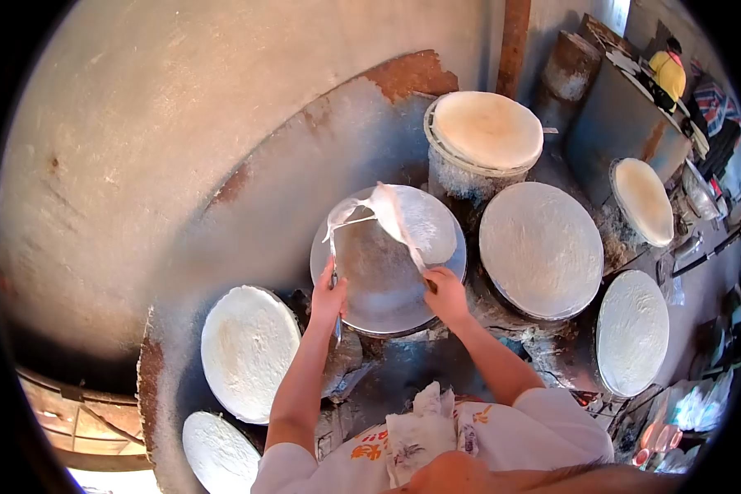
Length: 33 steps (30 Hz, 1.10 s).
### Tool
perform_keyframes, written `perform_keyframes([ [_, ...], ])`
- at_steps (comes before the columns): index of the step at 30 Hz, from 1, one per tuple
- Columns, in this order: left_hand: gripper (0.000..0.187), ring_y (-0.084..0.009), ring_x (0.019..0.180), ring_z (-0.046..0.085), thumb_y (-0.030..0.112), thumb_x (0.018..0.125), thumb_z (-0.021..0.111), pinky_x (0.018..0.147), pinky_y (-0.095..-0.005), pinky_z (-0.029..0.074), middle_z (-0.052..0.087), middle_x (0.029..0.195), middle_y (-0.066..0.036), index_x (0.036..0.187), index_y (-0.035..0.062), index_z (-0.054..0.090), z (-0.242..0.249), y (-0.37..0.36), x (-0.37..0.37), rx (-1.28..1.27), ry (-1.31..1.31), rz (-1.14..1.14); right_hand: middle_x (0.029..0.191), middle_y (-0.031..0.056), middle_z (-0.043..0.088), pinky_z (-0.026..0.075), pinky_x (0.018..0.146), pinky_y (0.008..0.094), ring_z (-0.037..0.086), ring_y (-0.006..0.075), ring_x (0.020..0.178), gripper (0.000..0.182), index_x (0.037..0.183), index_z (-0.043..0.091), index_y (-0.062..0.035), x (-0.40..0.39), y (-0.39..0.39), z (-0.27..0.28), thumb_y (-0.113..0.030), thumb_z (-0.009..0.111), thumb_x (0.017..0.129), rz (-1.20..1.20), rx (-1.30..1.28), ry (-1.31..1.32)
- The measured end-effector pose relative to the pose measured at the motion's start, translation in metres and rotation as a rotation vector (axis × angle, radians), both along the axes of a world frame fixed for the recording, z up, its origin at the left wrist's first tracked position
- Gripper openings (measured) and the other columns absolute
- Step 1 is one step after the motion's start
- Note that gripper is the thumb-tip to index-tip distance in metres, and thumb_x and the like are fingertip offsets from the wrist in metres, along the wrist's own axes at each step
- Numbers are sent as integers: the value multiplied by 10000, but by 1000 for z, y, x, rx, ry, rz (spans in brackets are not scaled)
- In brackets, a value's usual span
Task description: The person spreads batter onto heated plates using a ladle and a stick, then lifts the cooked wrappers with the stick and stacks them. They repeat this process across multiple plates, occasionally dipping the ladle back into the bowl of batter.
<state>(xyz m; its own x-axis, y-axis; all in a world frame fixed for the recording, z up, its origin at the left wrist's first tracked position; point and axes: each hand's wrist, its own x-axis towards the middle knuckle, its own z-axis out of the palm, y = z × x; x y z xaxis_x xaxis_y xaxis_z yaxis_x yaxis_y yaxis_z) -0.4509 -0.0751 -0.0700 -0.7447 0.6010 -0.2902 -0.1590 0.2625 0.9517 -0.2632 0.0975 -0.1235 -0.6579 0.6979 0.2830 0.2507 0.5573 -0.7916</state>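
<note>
Hands of the person are both at the near edge of a round metal griddle [379,280], seen from the head camera looking down. The left hand [329,298] has its fingers closed around a thin metal tool [336,317], whose lower end sticks out below the fist. The right hand [445,295] has its fingers pinched together on the lower end of a thin, pale sheet of dough [391,216]. This sheet rises up and away from the right fingers, half peeled off the griddle, and one loose strip of it hangs over toward the left fingers. Beyond the fingers, another part of the sheet lies flat on the far side of the griddle. To the left of the left fingers is a white round sheet [249,352] on its own plate, and to the right of the right fingers a larger round plate [541,249] is also covered. Far beyond, a person in yellow [669,72] is standing.
</note>
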Motion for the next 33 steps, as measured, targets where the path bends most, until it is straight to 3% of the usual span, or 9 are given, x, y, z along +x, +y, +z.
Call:
perform_keyframes([
  [6,251,-73,356,366,223,982,379,326,-207,321,382,563,10,1099,121,577,3,-27,4,1099,-1371,-28,947,80,652,477,787,374,582,312,853,310,936,695,-82,34,65,7,-8,596,652,-11,305,-69],
  [9,276,-74,352,371,220,985,359,327,-198,328,377,558,13,1036,81,591,18,-14,27,1319,-1469,-32,942,81,649,480,778,383,589,305,854,311,936,697,-86,12,86,0,4,607,652,134,274,-99],
  [10,289,-63,354,375,210,986,355,329,-194,346,371,557,11,1057,31,570,18,-8,36,1387,-1429,-43,942,82,647,481,775,388,590,304,856,310,936,698,-86,-1,90,-2,7,610,653,217,267,-91],
  [17,307,-50,374,362,225,999,337,327,-190,345,369,587,3,1192,112,548,58,19,109,1443,-1199,110,936,105,643,482,773,399,597,303,880,255,910,692,-80,-57,109,10,-6,599,684,634,205,-53],
  [21,263,-45,372,317,265,999,361,332,-193,312,358,585,27,868,100,518,64,24,138,1372,-1028,174,912,103,670,488,758,353,619,291,834,202,848,705,-56,-38,139,54,-64,675,648,821,243,5],
  [24,370,-44,384,305,310,988,409,356,-198,303,320,546,54,676,117,362,47,25,137,1252,-1262,399,942,103,664,489,788,353,616,292,880,292,882,705,-55,-42,203,25,23,640,609,545,274,-46],
  [27,203,-35,393,316,274,987,416,358,-184,303,341,577,48,913,129,536,26,27,149,1395,-1275,261,954,107,656,486,789,353,609,288,905,290,910,700,-52,-67,198,15,15,631,637,713,371,12],
  [30,269,-34,374,327,275,982,420,339,-189,334,360,583,29,826,78,517,84,31,169,1386,-1168,381,983,97,643,477,769,368,594,290,910,276,945,689,-53,-75,161,13,-42,630,676,899,220,-77],
  [33,252,-37,385,337,281,992,389,343,-196,335,372,608,24,928,87,537,113,28,174,1260,-937,426,983,98,646,476,772,370,593,297,913,274,937,690,-51,-56,164,19,-28,631,670,1009,209,-53],
])
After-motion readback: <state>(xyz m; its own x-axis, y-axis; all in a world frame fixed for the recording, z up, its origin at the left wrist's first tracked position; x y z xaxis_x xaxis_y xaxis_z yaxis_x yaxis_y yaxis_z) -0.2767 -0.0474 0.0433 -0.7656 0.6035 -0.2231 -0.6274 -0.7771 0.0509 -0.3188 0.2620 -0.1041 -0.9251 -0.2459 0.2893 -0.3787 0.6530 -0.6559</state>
